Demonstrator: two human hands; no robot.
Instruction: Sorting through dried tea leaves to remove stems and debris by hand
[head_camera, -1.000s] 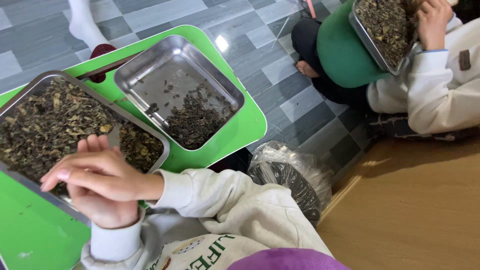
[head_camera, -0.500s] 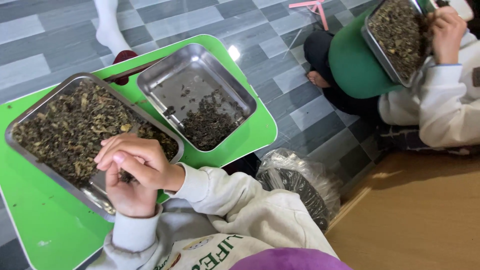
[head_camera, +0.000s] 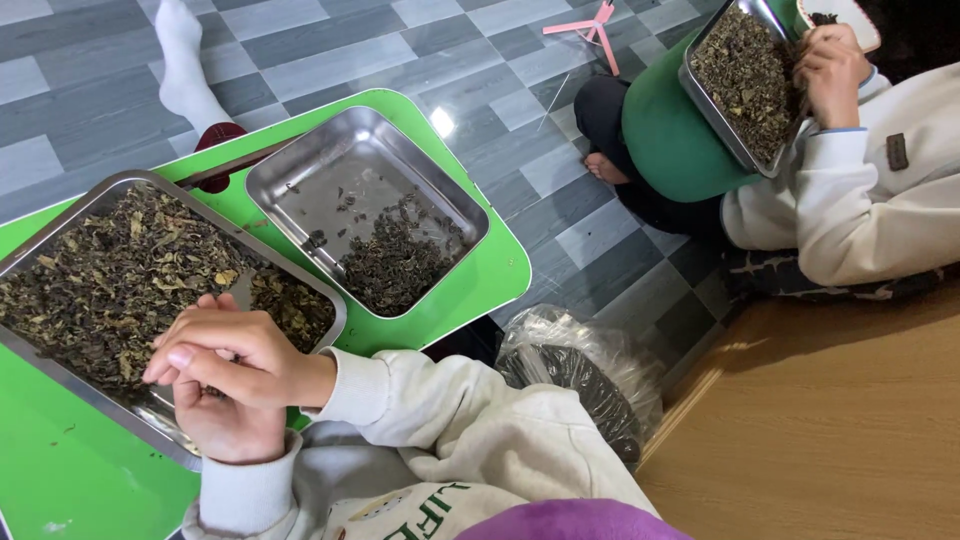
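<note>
over the big tray (head_camera: 60, 250), the right hand (head_camera: 235, 355) and left hand (head_camera: 225, 425) were curled together, pinching leaves (head_camera: 120, 285) (grip contents unclear). the small tray (head_camera: 300, 170) held a modest sorted pile (head_camera: 395, 265); most leaves remained unsorted.

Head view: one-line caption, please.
Both hands together over a steel tray of dried leaves on a green table.

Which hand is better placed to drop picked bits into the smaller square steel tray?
Probably the right hand: it lies over the left hand at the large leaf-filled steel tray's near edge, closer to the smaller square steel tray.
</note>
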